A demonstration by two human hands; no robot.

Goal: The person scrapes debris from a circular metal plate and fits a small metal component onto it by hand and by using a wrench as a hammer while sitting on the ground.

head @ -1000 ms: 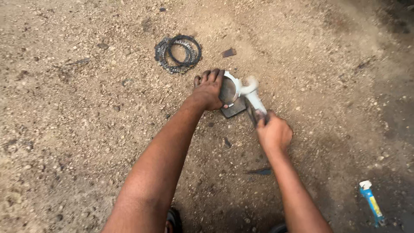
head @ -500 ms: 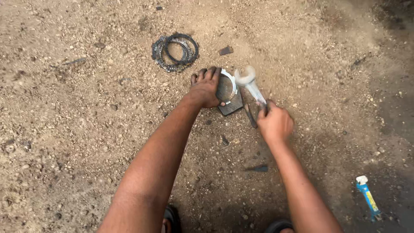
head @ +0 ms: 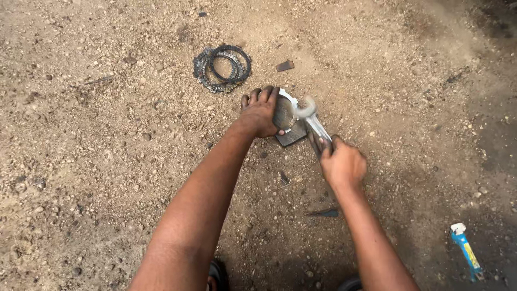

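I see a work surface of bare, sandy ground (head: 91, 161), strewn with small stones and grit and darker toward the right edge. No walls or furniture enter the view.

At lower right a small blue tube with a white cap (head: 465, 251) lies on the ground, well apart from both hands; it carries a yellow label strip. At upper centre a stack of dark toothed rings (head: 222, 68) lies flat, near the left hand but not touching it. A small dark fragment (head: 285, 66) lies just to the right of the rings.

The left hand (head: 260, 112) presses down on a round metal part (head: 285, 112), fingers (head: 254, 97) spread narrowly over its left rim and curled onto it. The part rests on a dark flat plate (head: 293, 134) lying on the ground at frame centre.

The right hand (head: 342, 164) is closed in a fist around the shaft of a silver wrench (head: 315, 123). The wrench head is at the right rim of the round part; it is motion-blurred, so I cannot confirm contact there.

A thin dark sliver (head: 323, 213) lies on the ground below the right hand.
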